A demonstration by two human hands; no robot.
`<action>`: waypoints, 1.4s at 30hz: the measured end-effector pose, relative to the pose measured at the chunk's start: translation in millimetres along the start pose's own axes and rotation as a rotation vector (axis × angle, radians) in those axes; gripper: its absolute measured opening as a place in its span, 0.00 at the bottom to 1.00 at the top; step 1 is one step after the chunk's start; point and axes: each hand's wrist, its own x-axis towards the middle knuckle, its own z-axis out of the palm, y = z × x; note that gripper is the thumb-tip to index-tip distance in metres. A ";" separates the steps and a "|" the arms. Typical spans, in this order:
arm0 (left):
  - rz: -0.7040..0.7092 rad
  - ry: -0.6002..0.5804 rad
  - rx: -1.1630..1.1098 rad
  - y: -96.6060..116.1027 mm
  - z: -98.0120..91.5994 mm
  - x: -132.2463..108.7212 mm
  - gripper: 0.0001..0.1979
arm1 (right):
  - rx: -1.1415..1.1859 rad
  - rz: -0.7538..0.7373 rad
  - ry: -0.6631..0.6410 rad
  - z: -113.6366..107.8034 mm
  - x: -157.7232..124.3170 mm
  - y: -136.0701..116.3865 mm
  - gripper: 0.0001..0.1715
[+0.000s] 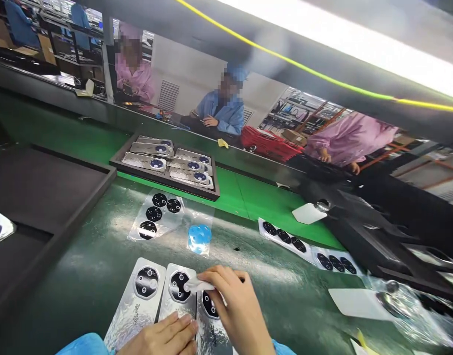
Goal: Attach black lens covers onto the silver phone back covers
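Note:
Three silver phone back covers lie side by side at the near edge of the green mat (100, 276): a left one (137, 301), a middle one (178, 296) and a right one (210, 325). Each has a black octagonal camera ring. My right hand (235, 310) is closed in a pinch on a small white swab or strip (196, 285), whose tip rests over the middle cover's camera ring. My left hand (163, 337) lies flat with fingers stretched out, pressing the lower part of the middle cover.
A dark tray (117, 162) with several silver covers sits further back. Clear sheets of black camera rings (157, 214) and a blue film (199, 235) lie mid-mat; more ring strips (307, 249) lie right. A large dark tray (82, 197) is left. Other people work across the line.

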 end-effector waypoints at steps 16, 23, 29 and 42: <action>-0.004 0.029 0.011 4.3 11.5 -6.1 0.12 | 0.010 0.012 0.008 31.5 -8.2 -22.7 0.19; -0.030 0.076 0.010 5.6 4.9 0.8 0.15 | -0.061 -0.027 0.015 30.5 -9.0 -24.1 0.22; -0.024 0.062 0.013 5.9 3.8 2.5 0.14 | -0.035 -0.012 0.030 29.8 -7.8 -24.3 0.22; -0.019 0.007 0.011 6.2 2.7 0.9 0.13 | -0.037 0.002 0.029 29.4 -8.5 -26.4 0.22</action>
